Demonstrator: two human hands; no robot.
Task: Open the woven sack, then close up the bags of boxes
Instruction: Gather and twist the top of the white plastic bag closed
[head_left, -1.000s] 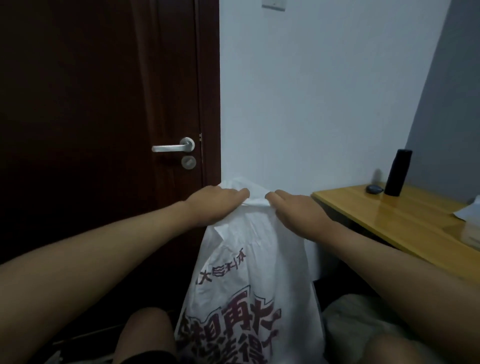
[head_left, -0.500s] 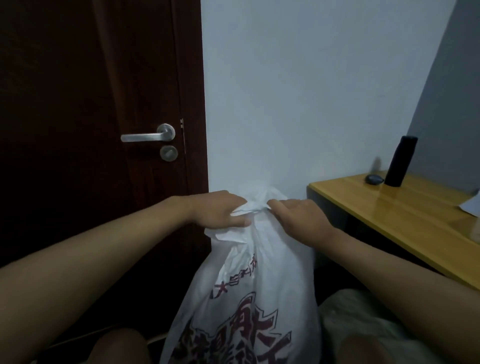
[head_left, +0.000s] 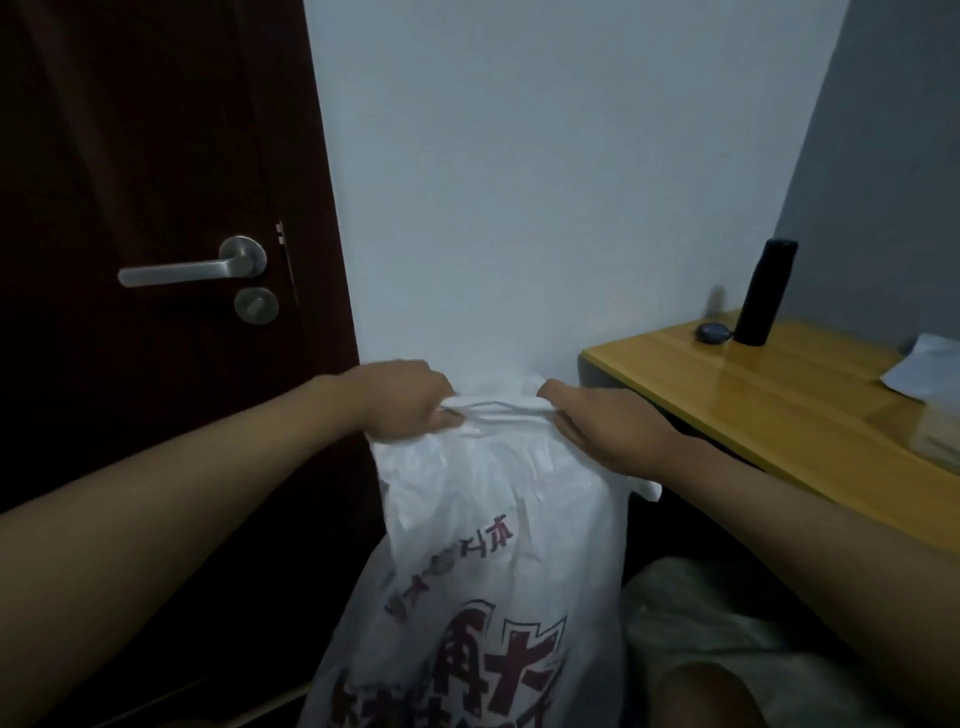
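Bag: we see a white plastic bag w/ dark red print, upright, low centre, btwn our knees, in front of the wall.
Bag top: bunched, pulled taut btwn both hands.
Left hand: fingers curled round the top's left end, gripping it.
Right hand: fingers pinch the right end.
Sack: pale sack just right of bag, on floor.
Desk: right; black bottle upright at the back, small dark object beside it.
Door: dark, left, metal handle.
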